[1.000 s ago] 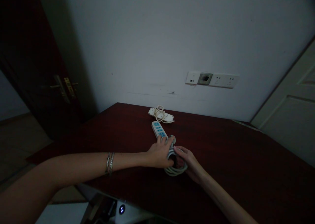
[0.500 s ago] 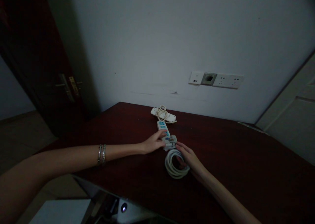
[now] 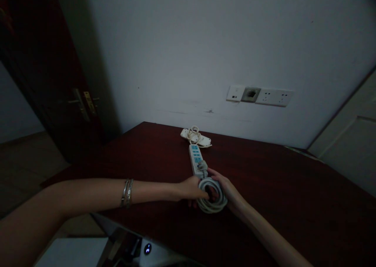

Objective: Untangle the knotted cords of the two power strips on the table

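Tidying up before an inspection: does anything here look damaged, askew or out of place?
The middle wall plate is dark grey between white plates, perhaps missing its cover; too dim to tell. A scuff sits lower left of it. The coiled cable between left hand and right hand looks neat.

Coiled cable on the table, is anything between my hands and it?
Nothing visible does. The left hand and the right hand both touch the coiled cable, one on each side. The blue-and-white power strip lies just beyond it, and a second strip sits farther back near the wall.
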`<state>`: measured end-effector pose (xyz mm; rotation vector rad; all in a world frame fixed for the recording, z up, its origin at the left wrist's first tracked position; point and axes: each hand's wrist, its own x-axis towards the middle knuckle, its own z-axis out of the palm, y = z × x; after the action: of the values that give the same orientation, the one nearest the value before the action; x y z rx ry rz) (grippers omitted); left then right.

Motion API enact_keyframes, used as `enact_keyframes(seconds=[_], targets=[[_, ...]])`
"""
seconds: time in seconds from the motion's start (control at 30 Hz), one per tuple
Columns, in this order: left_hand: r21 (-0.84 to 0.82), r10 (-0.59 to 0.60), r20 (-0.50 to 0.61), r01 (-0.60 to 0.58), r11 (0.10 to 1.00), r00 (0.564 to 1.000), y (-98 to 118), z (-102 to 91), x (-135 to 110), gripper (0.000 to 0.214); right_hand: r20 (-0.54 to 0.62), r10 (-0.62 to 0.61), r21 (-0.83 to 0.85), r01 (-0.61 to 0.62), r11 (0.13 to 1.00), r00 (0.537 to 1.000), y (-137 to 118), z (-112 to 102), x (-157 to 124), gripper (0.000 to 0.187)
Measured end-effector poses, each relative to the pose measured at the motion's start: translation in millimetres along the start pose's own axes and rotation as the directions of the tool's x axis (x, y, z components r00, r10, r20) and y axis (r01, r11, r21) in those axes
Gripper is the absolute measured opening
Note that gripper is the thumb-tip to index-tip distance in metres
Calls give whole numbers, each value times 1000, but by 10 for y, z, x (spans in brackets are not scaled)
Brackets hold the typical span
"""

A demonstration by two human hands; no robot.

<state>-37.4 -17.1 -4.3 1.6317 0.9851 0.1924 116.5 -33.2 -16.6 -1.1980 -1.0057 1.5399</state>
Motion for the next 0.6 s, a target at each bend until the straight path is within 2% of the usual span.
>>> enact_keyframes(seconds=[0.17,0.3,0.4,0.5,0.6], targets=[[205,11,-102,10,979,995,23,-2,40,22,-7,-69,-45,69,997,998,46,44,51,66],[220,-46,-131,74,973,990,103,13,-19,18,7,-63,-73,63,995,998,52,94,55,73],[231,-68,-121,95,968,990,120,34,-30,23,3,-46,-111,46,993,999,40,109,37,71],[236,-29,-139,62,970,990,95,35,-18,35,44,-52,-147,58,987,998,36,103,18,68],[255,54,-141,-17,967,988,61,6,7,32,72,-101,-213,114,970,992,35,70,25,69]])
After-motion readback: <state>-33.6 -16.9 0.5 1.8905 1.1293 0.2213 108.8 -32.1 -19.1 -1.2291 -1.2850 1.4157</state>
